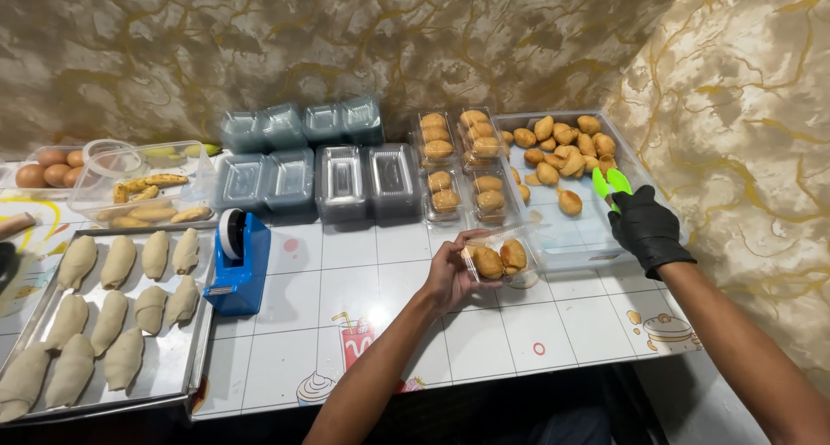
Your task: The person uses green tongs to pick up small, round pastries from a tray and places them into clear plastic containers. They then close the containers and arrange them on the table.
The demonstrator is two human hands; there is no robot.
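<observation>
My left hand [449,273] is bare and holds a clear plastic clamshell box [503,256] with two golden buns inside, its lid half open, just above the tiled table. My right hand [644,227] wears a black glove and grips green tongs [609,184], whose tips point into the clear tray [571,237] of baked buns [564,147] at the back right. One bun [570,203] lies apart near the tongs.
Filled clamshell boxes [462,161] stand left of the bun tray, with stacks of empty clear boxes [303,164] beside them. A blue tape dispenser [236,262], a metal tray of raw dough pieces [104,311], a tub of pastries [147,190] and eggs [52,166] sit at the left.
</observation>
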